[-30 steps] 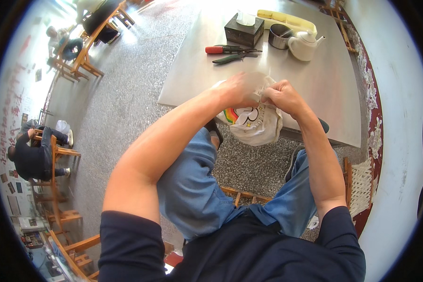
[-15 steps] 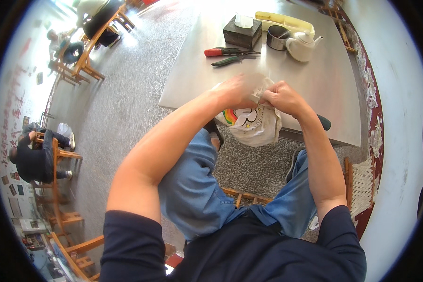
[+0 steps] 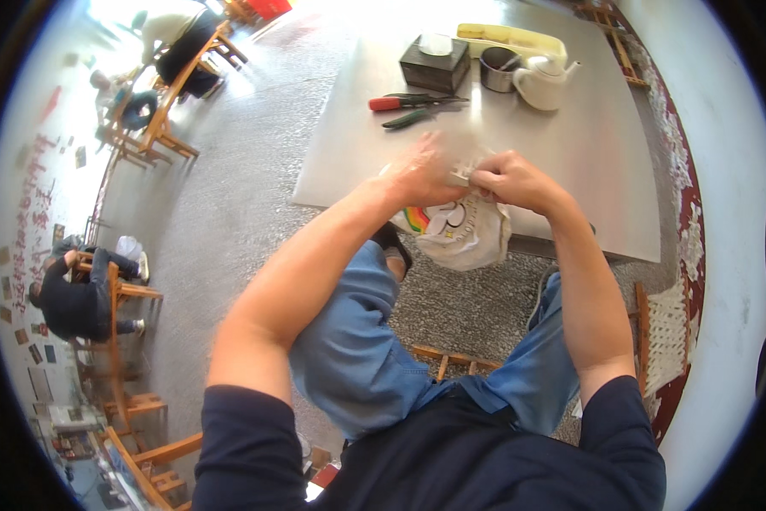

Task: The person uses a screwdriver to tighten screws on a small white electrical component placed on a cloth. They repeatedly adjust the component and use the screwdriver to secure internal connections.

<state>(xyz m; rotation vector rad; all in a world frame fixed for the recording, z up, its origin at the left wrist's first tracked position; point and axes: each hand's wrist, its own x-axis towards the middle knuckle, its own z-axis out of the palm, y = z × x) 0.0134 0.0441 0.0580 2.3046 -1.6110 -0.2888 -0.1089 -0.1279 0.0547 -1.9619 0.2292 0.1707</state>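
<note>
Head view: nearest, the wearer's blue denim trouser legs [image 3: 344, 341], knees apart, over a speckled grey floor [image 3: 451, 311]. Beyond the knees, an off-white cloth bag [image 3: 475, 243] with a rainbow-coloured print hangs at the near edge of a broad, smooth grey bench [image 3: 604, 170], directly below both hands.

Right hand [image 3: 519, 183]: fingers curled, thumb and forefinger pinching the bag's upper part. Left hand [image 3: 421, 175]: at the bag's upper left, fingertips blurred; cannot tell whether they grip.

Farther on the bench: a green-handled hand tool [image 3: 406, 119]; just beyond it, a red-and-black-handled hand tool [image 3: 387, 103]. Then a white spouted teapot [image 3: 540, 88], a cylindrical metal cup [image 3: 497, 78] to its left, and a black tissue box [image 3: 430, 70] left of that. Behind the cup and teapot, a long pale-yellow tray [image 3: 527, 38].

Far left: a seated person in dark clothing [image 3: 76, 298].
</note>
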